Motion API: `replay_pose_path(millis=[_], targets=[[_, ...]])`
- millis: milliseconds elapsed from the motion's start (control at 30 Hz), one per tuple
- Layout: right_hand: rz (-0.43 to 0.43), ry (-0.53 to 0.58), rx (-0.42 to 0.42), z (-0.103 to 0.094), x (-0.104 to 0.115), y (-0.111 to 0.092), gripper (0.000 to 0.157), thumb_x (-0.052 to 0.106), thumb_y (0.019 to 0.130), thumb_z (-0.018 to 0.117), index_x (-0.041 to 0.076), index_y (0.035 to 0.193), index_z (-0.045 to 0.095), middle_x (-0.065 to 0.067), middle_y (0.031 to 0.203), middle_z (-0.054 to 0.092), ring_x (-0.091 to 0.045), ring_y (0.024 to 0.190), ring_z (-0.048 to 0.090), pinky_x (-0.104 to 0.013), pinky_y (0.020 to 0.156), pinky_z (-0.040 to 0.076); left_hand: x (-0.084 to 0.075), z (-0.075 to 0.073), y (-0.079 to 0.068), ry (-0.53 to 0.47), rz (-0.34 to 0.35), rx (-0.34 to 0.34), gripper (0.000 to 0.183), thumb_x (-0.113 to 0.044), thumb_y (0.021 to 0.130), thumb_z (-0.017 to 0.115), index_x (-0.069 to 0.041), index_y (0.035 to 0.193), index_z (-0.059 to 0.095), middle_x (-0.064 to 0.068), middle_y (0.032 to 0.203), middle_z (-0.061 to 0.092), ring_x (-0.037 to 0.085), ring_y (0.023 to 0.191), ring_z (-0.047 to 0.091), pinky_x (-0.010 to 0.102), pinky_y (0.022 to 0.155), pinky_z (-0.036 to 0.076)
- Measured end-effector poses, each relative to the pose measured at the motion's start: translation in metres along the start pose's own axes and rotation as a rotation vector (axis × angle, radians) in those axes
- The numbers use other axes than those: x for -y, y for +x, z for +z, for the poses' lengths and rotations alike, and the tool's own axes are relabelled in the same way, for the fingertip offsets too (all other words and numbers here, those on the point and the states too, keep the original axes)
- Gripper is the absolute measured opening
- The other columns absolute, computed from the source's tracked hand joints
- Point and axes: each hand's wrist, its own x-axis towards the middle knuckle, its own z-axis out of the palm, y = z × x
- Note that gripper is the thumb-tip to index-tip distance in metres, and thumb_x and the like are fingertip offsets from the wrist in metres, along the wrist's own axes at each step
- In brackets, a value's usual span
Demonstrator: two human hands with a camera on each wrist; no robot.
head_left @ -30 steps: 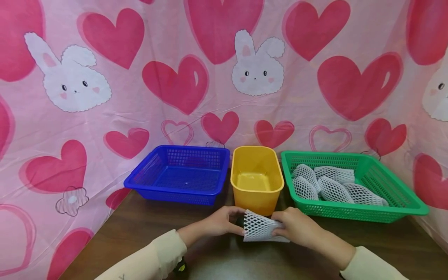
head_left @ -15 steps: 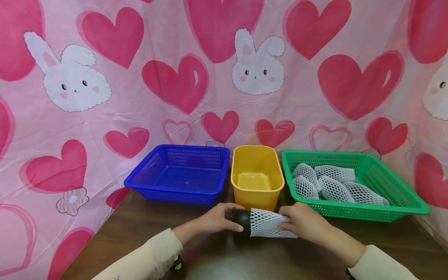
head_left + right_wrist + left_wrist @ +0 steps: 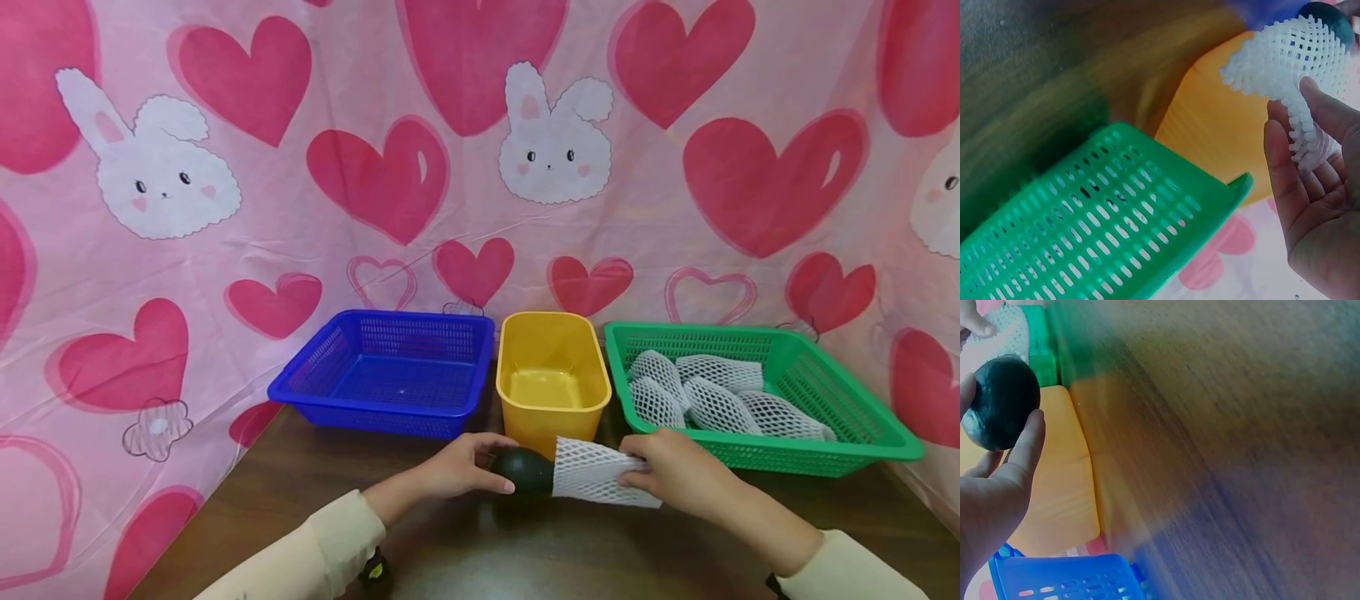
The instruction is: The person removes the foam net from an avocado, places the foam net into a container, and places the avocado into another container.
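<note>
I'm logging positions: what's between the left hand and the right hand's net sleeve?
In the head view, a dark rounded object lies between the left hand holding it and the net sleeve.

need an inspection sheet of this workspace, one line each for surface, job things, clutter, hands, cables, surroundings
Surface: brown wood-look table.
Job things: dark rounded object, its end at the mouth of a white net; whether they touch is unclear. Behind, left to right: blue basket, yellow bin, green basket holding several white netted pieces.
Clutter: nothing seen.
Hands: left hand holds the dark rounded object; right hand pinches the white net.
Cables: nothing seen.
Surroundings: pink backdrop printed with hearts and rabbits.
</note>
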Motion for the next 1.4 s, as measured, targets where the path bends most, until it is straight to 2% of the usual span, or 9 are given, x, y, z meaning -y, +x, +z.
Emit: replay_pose_path(millis=[300, 367, 533, 667, 900, 1033, 1200, 1400], targets=[[-0.020, -0.047, -0.036, -0.016, 0.007, -0.002, 0.017, 0.023, 0.080, 0.080, 0.023, 0.081, 0.063, 0.021, 0.069, 0.054, 0.002, 0.058, 0.046, -0.021, 0.052, 0.043, 0.000, -0.004, -0.004, 0.016, -0.007, -0.006, 0.050, -0.011, 0.080, 0.081, -0.007, 0.126, 0.062, 0.004, 0.116, 0.065, 0.019, 0.100, 0.064, 0.033, 0.084, 0.053], [-0.025, -0.066, -0.048, -0.019, 0.009, -0.002, 0.019, 0.023, 0.080, 0.080, 0.024, 0.079, 0.061, 0.021, 0.065, 0.050, 0.003, 0.056, 0.044, -0.020, 0.051, 0.041, 0.000, -0.005, -0.005, 0.012, -0.003, -0.007, 0.050, -0.011, 0.080, 0.081, -0.007, 0.126, 0.062, 0.004, 0.115, 0.065, 0.018, 0.099, 0.064, 0.033, 0.083, 0.053], [-0.037, -0.082, -0.083, -0.024, 0.012, -0.002, 0.028, 0.022, 0.079, 0.081, 0.024, 0.072, 0.054, 0.018, 0.058, 0.029, 0.002, 0.051, 0.033, -0.019, 0.047, 0.032, -0.001, -0.007, -0.007, 0.008, -0.005, -0.013, 0.050, -0.011, 0.080, 0.081, -0.007, 0.126, 0.062, 0.004, 0.115, 0.065, 0.019, 0.100, 0.064, 0.033, 0.084, 0.053], [-0.036, -0.063, -0.099, -0.030, 0.013, 0.001, 0.022, 0.020, 0.078, 0.082, 0.021, 0.075, 0.060, 0.019, 0.059, 0.036, 0.002, 0.051, 0.036, -0.019, 0.047, 0.033, -0.001, -0.007, -0.009, 0.005, -0.010, -0.014, 0.051, -0.010, 0.080, 0.081, -0.006, 0.126, 0.061, 0.005, 0.116, 0.065, 0.019, 0.102, 0.063, 0.033, 0.083, 0.053], [-0.042, -0.035, -0.147, -0.037, 0.017, 0.010, 0.018, 0.025, 0.079, 0.081, 0.019, 0.080, 0.064, 0.018, 0.060, 0.039, 0.001, 0.052, 0.037, -0.020, 0.046, 0.033, -0.003, -0.009, -0.013, -0.013, -0.024, -0.014, 0.050, -0.009, 0.080, 0.080, -0.005, 0.127, 0.061, 0.006, 0.117, 0.065, 0.022, 0.104, 0.063, 0.036, 0.084, 0.053], [-0.006, -0.030, -0.163, -0.041, 0.020, 0.016, 0.018, 0.025, 0.080, 0.081, 0.014, 0.086, 0.068, 0.016, 0.063, 0.050, 0.000, 0.052, 0.041, -0.021, 0.046, 0.037, -0.002, -0.011, -0.013, -0.039, -0.019, -0.014, 0.050, -0.009, 0.081, 0.080, -0.004, 0.127, 0.060, 0.007, 0.116, 0.066, 0.022, 0.103, 0.063, 0.036, 0.083, 0.053], [0.090, -0.015, -0.189, -0.042, 0.023, 0.029, 0.020, 0.023, 0.080, 0.080, 0.010, 0.090, 0.069, 0.008, 0.074, 0.063, -0.004, 0.055, 0.050, -0.021, 0.049, 0.047, -0.002, -0.012, -0.013, -0.048, -0.002, -0.016, 0.050, -0.007, 0.081, 0.079, -0.003, 0.127, 0.060, 0.008, 0.115, 0.066, 0.021, 0.101, 0.064, 0.034, 0.082, 0.054], [0.182, -0.027, -0.278, -0.043, 0.023, 0.049, 0.021, 0.024, 0.082, 0.079, 0.009, 0.085, 0.064, 0.004, 0.068, 0.060, -0.012, 0.053, 0.048, -0.026, 0.044, 0.043, -0.003, -0.012, -0.015, -0.064, 0.006, -0.013, 0.051, -0.006, 0.081, 0.079, -0.002, 0.127, 0.059, 0.009, 0.115, 0.066, 0.021, 0.102, 0.064, 0.034, 0.082, 0.054]])
